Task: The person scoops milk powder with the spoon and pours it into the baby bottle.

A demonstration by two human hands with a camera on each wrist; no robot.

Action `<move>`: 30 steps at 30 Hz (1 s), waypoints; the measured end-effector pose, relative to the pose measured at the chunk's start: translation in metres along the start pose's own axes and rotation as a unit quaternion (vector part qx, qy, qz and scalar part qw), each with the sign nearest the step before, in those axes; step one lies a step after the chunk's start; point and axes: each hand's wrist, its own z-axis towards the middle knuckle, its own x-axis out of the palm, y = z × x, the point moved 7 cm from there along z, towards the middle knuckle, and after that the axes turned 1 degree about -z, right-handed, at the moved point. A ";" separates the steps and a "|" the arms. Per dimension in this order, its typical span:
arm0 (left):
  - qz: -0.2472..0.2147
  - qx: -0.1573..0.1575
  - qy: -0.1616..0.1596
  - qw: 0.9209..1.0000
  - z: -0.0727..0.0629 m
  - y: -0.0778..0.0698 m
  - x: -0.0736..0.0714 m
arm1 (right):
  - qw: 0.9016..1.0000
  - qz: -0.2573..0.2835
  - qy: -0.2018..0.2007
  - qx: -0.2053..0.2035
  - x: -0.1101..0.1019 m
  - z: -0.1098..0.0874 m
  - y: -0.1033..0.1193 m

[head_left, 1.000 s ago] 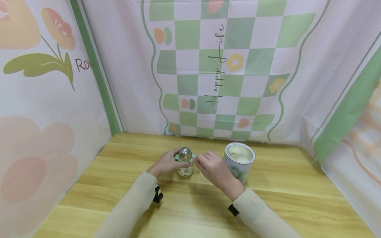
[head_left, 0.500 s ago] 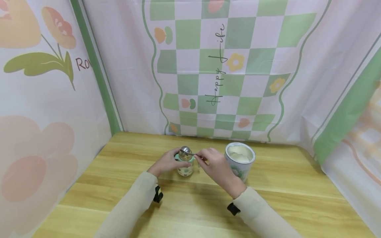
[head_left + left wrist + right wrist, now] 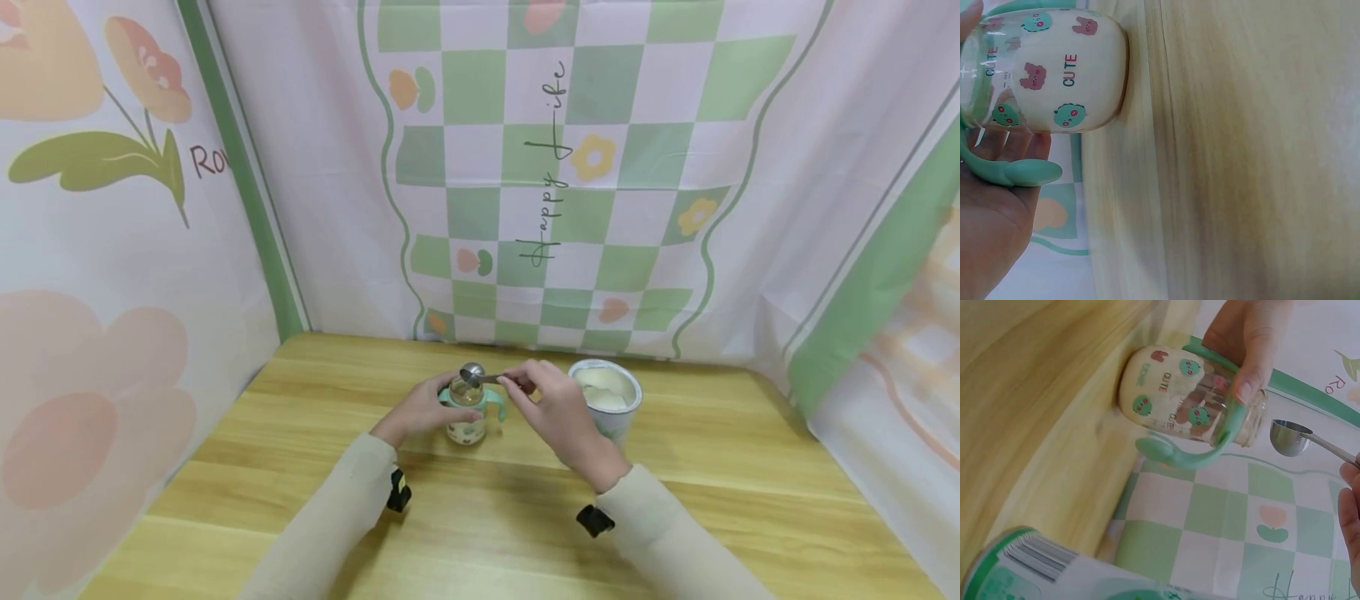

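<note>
A clear baby bottle (image 3: 467, 432) with a green collar and two green handles stands upright on the table. Pale contents fill its lower part, and small cartoon prints cover the wall. My left hand (image 3: 420, 412) grips the bottle around its collar, thumb in front. Between thumb and fingers my right hand (image 3: 561, 410) pinches the handle of a metal measuring spoon (image 3: 472, 373). The spoon's round bowl, tilted on its side, hangs just above the bottle's open mouth; in the right wrist view the spoon (image 3: 1290, 439) is apart from the rim and looks empty inside.
An open can (image 3: 613, 423) of pale powder stands right of the bottle, partly behind my right hand. The wooden table (image 3: 480, 533) ends at a printed fabric backdrop (image 3: 540, 208), with more cloth on both sides.
The spoon's bowl has turned from upside down over the bottle's mouth onto its side and risen slightly. My right hand has shifted up and right. The left hand and bottle stay put.
</note>
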 end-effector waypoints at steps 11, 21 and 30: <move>0.007 0.012 0.005 1.000 0.000 -0.002 0.000 | 1.000 -0.006 -0.014 0.014 -0.016 0.002 -0.009; 0.043 0.014 0.018 0.999 0.000 -0.007 0.000 | 0.999 -0.018 -0.018 0.034 -0.035 0.000 -0.021; 0.048 0.018 0.021 0.998 0.001 -0.008 -0.002 | 0.998 -0.019 -0.035 0.047 -0.056 -0.002 -0.034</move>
